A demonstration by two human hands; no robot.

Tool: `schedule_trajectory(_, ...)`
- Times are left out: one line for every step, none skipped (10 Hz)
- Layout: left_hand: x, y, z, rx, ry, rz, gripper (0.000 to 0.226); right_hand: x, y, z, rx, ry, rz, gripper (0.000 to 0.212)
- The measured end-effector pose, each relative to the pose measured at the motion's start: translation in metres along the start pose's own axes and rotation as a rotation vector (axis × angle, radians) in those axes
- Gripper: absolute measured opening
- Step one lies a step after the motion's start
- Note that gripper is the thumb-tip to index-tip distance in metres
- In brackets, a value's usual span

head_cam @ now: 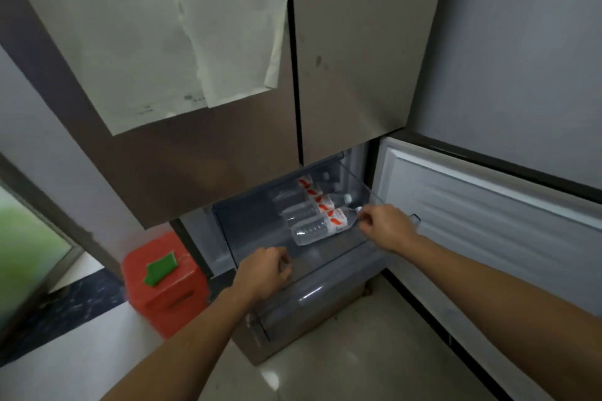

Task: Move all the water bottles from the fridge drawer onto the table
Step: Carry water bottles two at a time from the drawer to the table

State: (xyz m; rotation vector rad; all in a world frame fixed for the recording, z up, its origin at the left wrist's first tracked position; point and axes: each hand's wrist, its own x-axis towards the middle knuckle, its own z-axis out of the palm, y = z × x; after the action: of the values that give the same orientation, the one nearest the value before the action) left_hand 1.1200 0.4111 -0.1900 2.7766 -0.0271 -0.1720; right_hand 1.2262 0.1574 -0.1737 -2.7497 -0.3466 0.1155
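The clear fridge drawer is pulled out below the upper doors. Several water bottles with red-and-white labels lie side by side in it, caps to the right. The nearest bottle lies along the drawer's front. My right hand reaches in from the right, and its thumb and forefinger pinch the neck of that nearest bottle at its white cap. My left hand grips the drawer's front rim, fingers curled over the edge. No table is in view.
The lower right fridge door stands open beside my right arm. A second, closed drawer sits under the open one. A red plastic stool with a green pad stands left of the fridge. Papers hang on the upper doors.
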Motion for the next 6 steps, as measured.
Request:
schedule_trajectory(0.04,-0.018,0.005,-0.015,-0.027,-0.005,0.02,0.053,0.009,0.014,-0.039,-0.086,0.001,0.027)
schedule_trajectory(0.076,-0.034,0.008,-0.026,-0.068,-0.017,0.02,0.1,0.015,0.026,-0.111,-0.164,0.05,0.028)
schedule_trajectory(0.105,-0.045,0.011,-0.031,-0.104,-0.045,0.019,0.146,0.02,0.038,-0.161,-0.229,0.067,0.031)
schedule_trajectory(0.123,-0.052,0.015,-0.021,-0.142,-0.074,0.018,0.175,0.027,0.053,-0.235,-0.336,0.053,0.031)
schedule_trajectory(0.132,-0.056,0.019,-0.007,-0.175,-0.122,0.019,0.188,0.037,0.081,-0.306,-0.457,-0.001,0.028)
schedule_trajectory(0.14,-0.054,0.025,0.005,-0.161,-0.189,0.02,0.196,0.046,0.098,-0.362,-0.54,-0.062,0.023)
